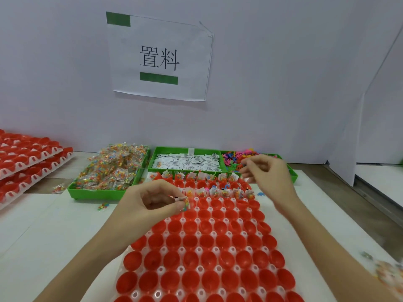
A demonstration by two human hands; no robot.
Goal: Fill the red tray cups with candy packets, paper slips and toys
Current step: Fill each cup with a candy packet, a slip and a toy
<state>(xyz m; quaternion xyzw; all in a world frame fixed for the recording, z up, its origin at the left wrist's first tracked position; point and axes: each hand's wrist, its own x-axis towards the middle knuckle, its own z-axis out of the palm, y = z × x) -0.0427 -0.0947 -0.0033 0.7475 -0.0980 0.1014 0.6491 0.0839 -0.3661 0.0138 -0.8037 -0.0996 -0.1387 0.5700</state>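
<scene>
A tray of red cups lies in front of me on the white table. Its two far rows hold candy packets and paper slips; the nearer rows are bare. My left hand pinches a candy packet with a paper slip over the left end of the third row. My right hand hovers over the tray's far right corner, by the toy bin, fingers curled; whether it holds anything I cannot tell. Behind the tray stand a green bin of candy packets and a green bin of paper slips.
Stacked trays of red cups sit at the far left. Loose candy packets lie on the table left of the bins, and a blue toy lies right of the tray. A white partition with a paper sign closes the back.
</scene>
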